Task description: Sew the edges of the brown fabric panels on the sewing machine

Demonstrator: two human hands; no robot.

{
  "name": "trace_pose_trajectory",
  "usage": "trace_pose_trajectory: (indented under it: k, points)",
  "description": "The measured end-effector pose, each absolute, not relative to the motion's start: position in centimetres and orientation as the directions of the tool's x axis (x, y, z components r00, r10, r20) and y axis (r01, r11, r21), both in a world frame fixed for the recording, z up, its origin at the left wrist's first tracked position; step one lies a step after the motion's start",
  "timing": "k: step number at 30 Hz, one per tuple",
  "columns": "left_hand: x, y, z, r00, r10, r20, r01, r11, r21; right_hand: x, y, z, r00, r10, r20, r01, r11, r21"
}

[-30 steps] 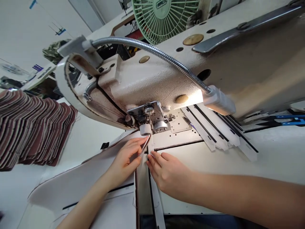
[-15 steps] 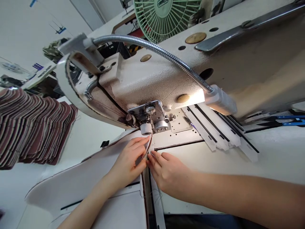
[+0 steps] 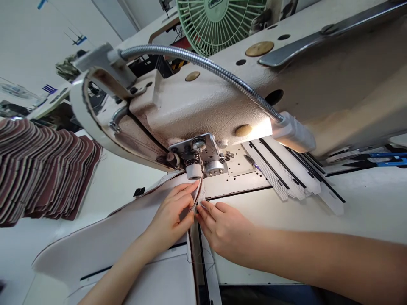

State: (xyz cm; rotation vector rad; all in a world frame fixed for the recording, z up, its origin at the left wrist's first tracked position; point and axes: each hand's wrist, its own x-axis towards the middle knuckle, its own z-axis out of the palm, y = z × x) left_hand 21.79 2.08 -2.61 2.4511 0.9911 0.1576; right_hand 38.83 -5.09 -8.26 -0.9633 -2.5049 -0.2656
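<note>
A large white panel (image 3: 127, 237) with a dark edge runs up to the needle area of a sewing machine (image 3: 178, 97). My left hand (image 3: 173, 212) pinches the panel's edge just below the white roller beside the needle. Right of it, my right hand (image 3: 219, 224) has its fingertips closed on a white mesh strip (image 3: 210, 271) with a black line, which lies along the panel's edge and hangs toward me. The two hands nearly touch. The fingertips partly hide where panel and strip meet.
Tall stacks of reddish-brown pieces (image 3: 47, 169) stand at the left. More mesh strips (image 3: 282, 169) lie right of the needle, beside small snips (image 3: 252, 163). Blue-handled scissors (image 3: 381, 161) are at the far right. A lamp (image 3: 295, 131) and a green fan (image 3: 219, 25) are above.
The view has shifted very slightly. Both hands keep nearly the same place and grip.
</note>
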Motion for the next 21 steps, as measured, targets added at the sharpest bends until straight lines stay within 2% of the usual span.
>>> trace_pose_trajectory:
  k: [11,21]
  points:
    - [23.6,1.6,-1.9,0.770,0.628,-0.111,0.628,-0.716,0.306,38.7,-4.9,-8.1,-0.589,0.600,0.541,0.698,0.716,-0.033]
    - [23.2,1.6,-2.0,0.761,0.642,-0.093,0.633,-0.704,0.323,38.7,-5.0,-8.4,-0.617,0.604,0.505,0.690,0.724,-0.022]
